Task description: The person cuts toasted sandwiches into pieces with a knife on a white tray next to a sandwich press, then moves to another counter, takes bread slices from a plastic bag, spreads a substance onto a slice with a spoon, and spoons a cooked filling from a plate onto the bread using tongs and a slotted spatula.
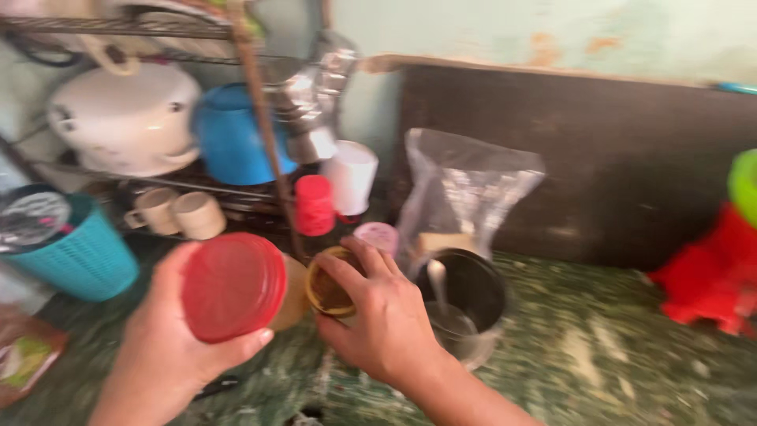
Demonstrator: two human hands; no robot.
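Green-veined stone counter [599, 347] runs under a dark backsplash board [615, 150] and a pale, stained wall, all of it somewhat blurred. At the middle, the left hand [162, 347] wraps around a jar whose red lid [234, 285] faces the camera, fingers curled beneath it in a firm hold. Just beside it, the right hand [382, 319] closes its thumb and fingers over the rim of a small open jar [327, 285], whose inside looks brownish, though the blur hides what it contains. Touching that hand's far side stands a steel pot [467, 312] with a spoon [438, 280] leaning inside and what seems to be a little pale liquid at the bottom. Behind the pot a clear plastic bag [465, 189] stands open. A wire rack [158, 31] at the left holds one white lidded pot [126, 118], one blue vessel [233, 134] and two beige mugs [177, 213]; one red canister [315, 205], one white cup [351, 175] and a teal basket [83, 256] crowd near it. Right of the steel pot the counter lies open as far as a red plastic object [710, 276] at the frame's edge.
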